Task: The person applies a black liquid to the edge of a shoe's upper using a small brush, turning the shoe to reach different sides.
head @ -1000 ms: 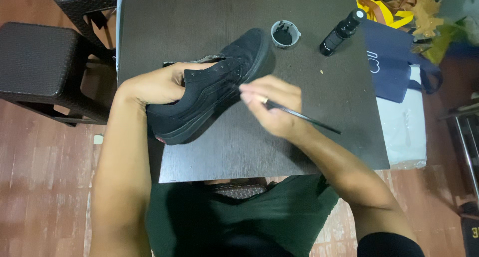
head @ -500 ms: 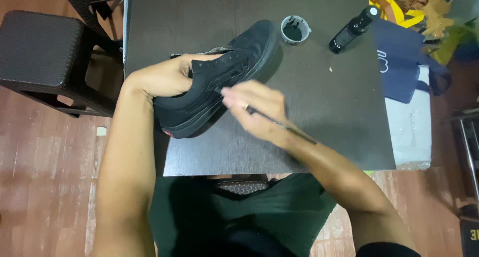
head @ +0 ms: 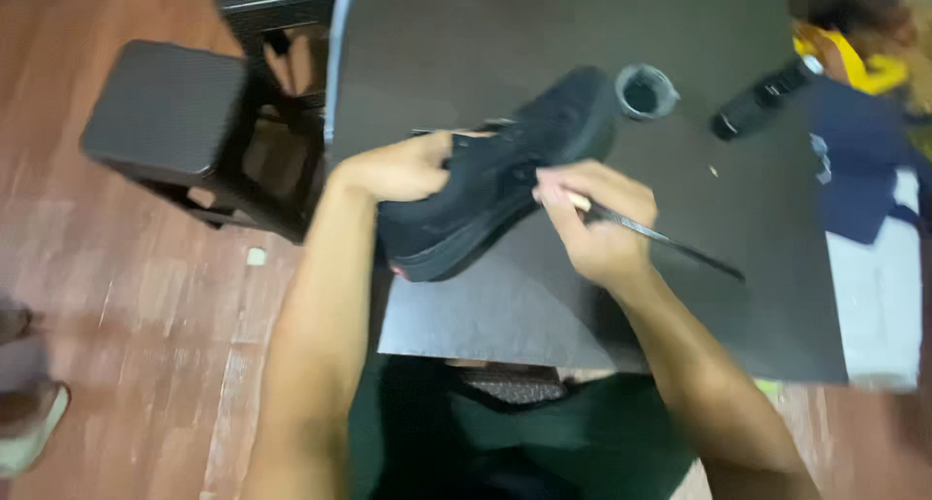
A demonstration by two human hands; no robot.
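Black suede-like fabric fills the grasp of the left hand (head: 398,167), whose fingers are tucked into the opening of a black shoe (head: 495,170) and clenched on its collar, holding it tilted with the toe pointing away and the heel end raised just above the bench (head: 544,306). The right hand (head: 597,218) sits against the shoe's near side, its fingers (head: 558,184) pinched around a thin dark brush (head: 660,236); the handle slants out to the right over the bench top, while the working tip is hidden behind the fingers where they meet the shoe's side. A small red mark shows on the sole edge at the heel.

Just past the shoe's toe stands a small round open pot (head: 645,90) with dark contents, near the shoe; whether the two touch cannot be told. Farther right a dark bottle (head: 762,99) lies on its side on the bench, well apart from the shoe. Beyond the bench's right edge a dark blue bag (head: 864,160) rests with something yellow (head: 840,58) above it.

To the left of the bench a dark woven stool (head: 160,107) stands on the reddish wooden floor (head: 126,306). The person's green garment (head: 582,442) shows below the bench's near edge. The picture is somewhat blurred.
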